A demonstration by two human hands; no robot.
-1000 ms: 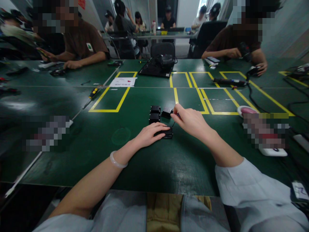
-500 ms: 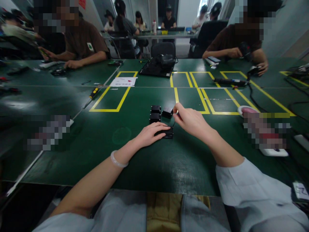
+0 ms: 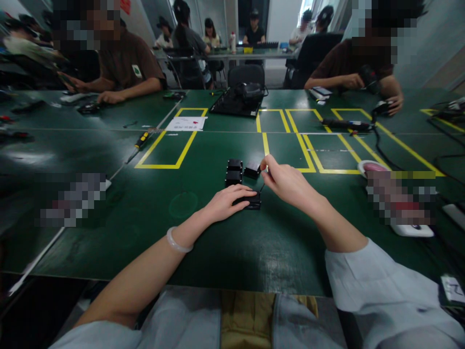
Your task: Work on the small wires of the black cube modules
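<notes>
My left hand (image 3: 230,201) lies low over the table, its thumb and fingers closed about a small black block (image 3: 255,200), most of which they cover. My right hand (image 3: 285,179) is pinched around a thin dark rod-like tool (image 3: 262,188); its slender shaft slants down to the right end of that block. Just beyond my fingers stand more black blocks: a front one (image 3: 233,177) and a back one (image 3: 235,164) in a row, and a tilted one (image 3: 252,169) by my right fingertips. The tool's handle is hidden in my grip.
A yellow-and-black screwdriver (image 3: 142,140) lies to the left, near a white paper label (image 3: 187,123). Yellow tape rectangles (image 3: 286,120) mark the green table (image 3: 218,252). Further back is a black tray (image 3: 232,104); at right, a white-edged object (image 3: 414,229). Two co-workers sit opposite.
Almost nothing differs. Both hands keep their places at the black block, and the view has shifted very slightly.
</notes>
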